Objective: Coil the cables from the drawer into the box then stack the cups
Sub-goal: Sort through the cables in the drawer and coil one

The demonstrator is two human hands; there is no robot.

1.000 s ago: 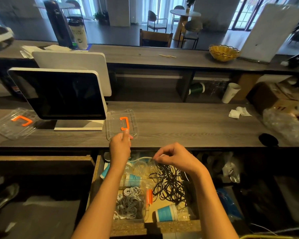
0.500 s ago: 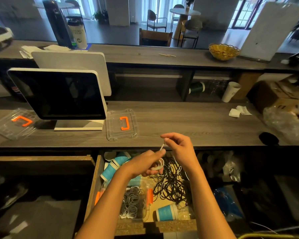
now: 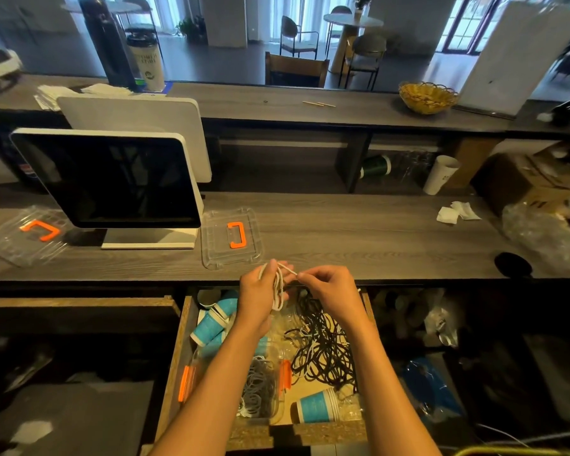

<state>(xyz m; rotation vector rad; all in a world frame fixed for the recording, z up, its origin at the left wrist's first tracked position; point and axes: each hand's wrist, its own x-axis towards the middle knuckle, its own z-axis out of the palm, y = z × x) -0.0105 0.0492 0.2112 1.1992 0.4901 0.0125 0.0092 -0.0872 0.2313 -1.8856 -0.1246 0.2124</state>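
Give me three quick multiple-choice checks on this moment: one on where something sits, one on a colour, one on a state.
1. Where does the clear plastic lid with the orange handle nearest the hands lie?
A. on the grey wooden counter, right of the monitor
B. inside the open drawer
C. on the far upper shelf

2. What colour is the thin cable being coiled?
A. black
B. white
C. blue

3. How does the left hand stand?
A. flat on the counter
B. hanging idle
C. gripping the cable loops

Key: 1 A, the lid rests flat on the grey wooden counter beside the flat-screen monitor. 2 B, the loops are white, while the black cables lie tangled in the open wooden drawer. 3 C, its fingers curl round the loops while the right hand pinches the free end.
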